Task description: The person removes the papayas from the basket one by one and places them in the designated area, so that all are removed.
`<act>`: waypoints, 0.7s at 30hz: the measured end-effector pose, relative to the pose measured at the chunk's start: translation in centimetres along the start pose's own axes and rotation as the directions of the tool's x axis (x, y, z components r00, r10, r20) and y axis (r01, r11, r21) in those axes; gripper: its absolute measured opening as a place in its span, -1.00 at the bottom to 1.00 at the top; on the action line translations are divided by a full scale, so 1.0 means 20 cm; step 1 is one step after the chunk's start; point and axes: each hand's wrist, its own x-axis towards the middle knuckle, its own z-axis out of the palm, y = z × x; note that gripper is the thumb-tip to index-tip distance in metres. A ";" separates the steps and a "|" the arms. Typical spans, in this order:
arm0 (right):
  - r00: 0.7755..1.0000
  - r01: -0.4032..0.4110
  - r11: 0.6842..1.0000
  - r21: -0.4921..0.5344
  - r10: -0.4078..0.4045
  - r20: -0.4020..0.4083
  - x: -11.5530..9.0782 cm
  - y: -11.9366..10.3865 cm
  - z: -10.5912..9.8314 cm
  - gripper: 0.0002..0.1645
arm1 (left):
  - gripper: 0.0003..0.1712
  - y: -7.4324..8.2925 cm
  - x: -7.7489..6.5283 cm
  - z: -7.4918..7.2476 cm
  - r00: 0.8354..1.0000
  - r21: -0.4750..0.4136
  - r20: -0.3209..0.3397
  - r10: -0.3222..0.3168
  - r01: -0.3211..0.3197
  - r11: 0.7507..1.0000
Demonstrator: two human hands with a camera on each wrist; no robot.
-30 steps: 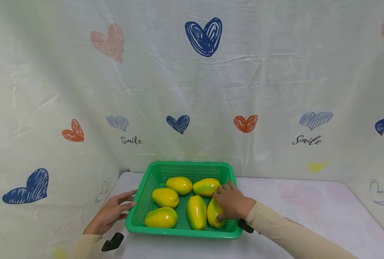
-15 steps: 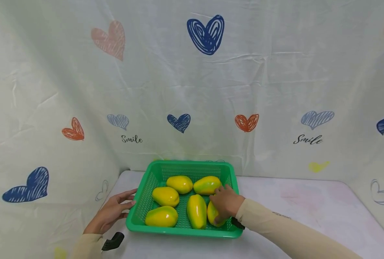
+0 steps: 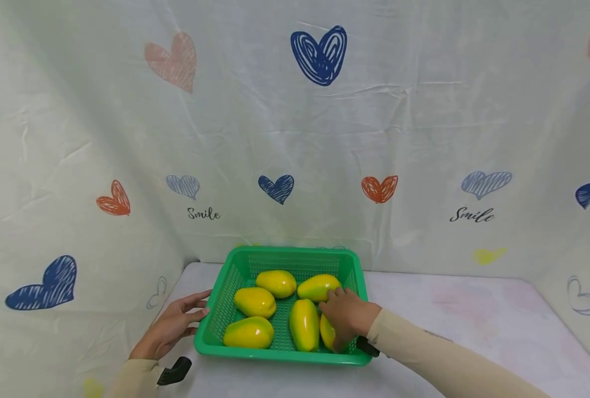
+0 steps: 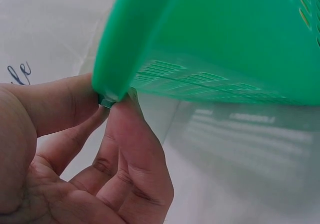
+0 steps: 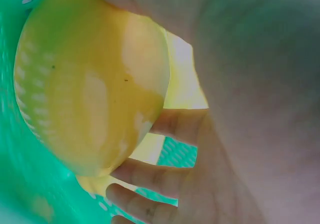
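Note:
A green plastic basket holds several yellow-green papayas. My left hand is at its left side; in the left wrist view, thumb and fingers pinch the basket's rim. Inside the basket at the front right, my right hand grips a papaya, covering much of it. The right wrist view has this papaya large, with the thumb at one end and fingers curled along its far side. Just left of it lies another papaya, lengthwise. Behind the fingers sits a further papaya.
Three more papayas lie in the left half of the basket, among them a front one. The basket stands on a pale table. A white curtain printed with hearts hangs behind and at the sides.
My right hand has moved slightly left and curled further over the front right papaya, hiding more of it. The left hand and the basket have stayed in place.

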 end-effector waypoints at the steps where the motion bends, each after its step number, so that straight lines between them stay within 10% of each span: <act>1: 1.000 0.007 1.000 0.014 -0.006 -0.014 -0.01 0.01 0.00 -0.03 | -0.32 0.00 0.00 0.00 1.000 0.001 0.000 0.000 0.000 1.000; 21: 0.907 0.257 0.934 0.247 -0.145 -0.395 -0.26 0.25 0.00 0.08 | -0.30 0.00 0.00 0.00 1.000 0.020 -0.012 -0.011 0.011 1.000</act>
